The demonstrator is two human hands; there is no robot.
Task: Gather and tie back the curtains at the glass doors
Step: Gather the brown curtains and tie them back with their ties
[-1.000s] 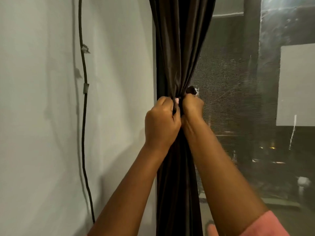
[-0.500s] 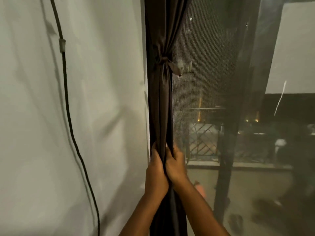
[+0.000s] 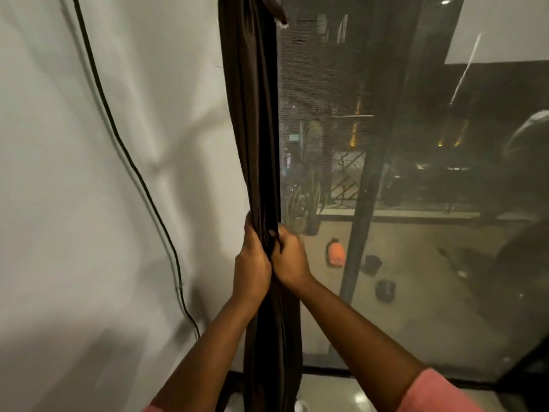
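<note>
Head view: the curtain was seen bunched into a narrow column beside the wall, at the left edge of the glass door. One second earlier both hands were clenched at the tie point; the left hand and right hand were since lowered, each grip curled around the gathered folds. The tie end was left above, which suggests the knot was finished and the lower fabric was being straightened.
</note>
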